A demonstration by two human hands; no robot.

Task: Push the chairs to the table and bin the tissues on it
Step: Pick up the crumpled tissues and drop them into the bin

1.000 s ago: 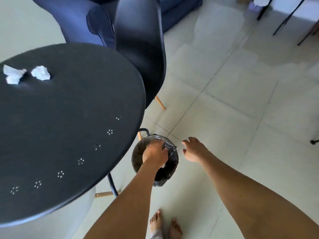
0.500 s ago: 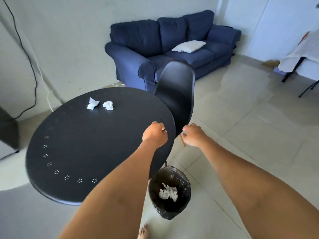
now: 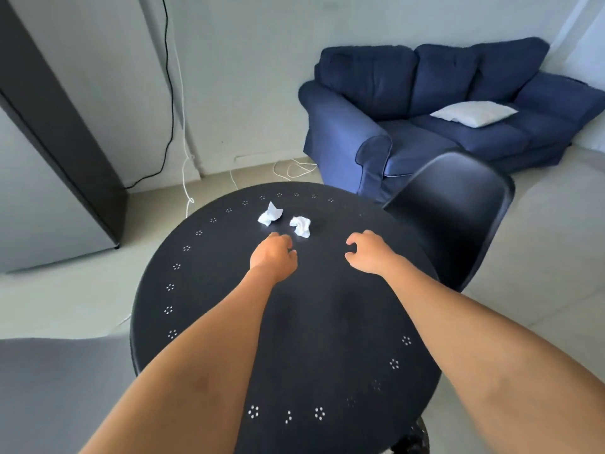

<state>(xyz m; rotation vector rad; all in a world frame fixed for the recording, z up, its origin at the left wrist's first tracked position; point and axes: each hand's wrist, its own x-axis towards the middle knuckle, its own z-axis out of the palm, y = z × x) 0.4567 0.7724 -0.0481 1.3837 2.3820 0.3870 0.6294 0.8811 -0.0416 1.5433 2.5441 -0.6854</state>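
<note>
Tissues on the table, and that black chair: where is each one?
left tissue (image 3: 270, 213), head view, middle of the wad
right tissue (image 3: 301, 226), head view, crumpled middle
chair (image 3: 458, 204), head view, backrest

Round black table (image 3: 203, 290): matte top, ring of small white dot clusters near rim. Two crumpled white tissues on far part of top, side by side, close but apart: left tissue (image 3: 270, 214) peaked, partly unfolded; right tissue (image 3: 300, 226) tighter wad. Black moulded chair (image 3: 458, 211) at table's far right edge, shell back upright, seat apparently tucked under top, legs hidden. Bin (image 3: 411, 440): dark sliver showing below near right rim, contents hidden.
</note>
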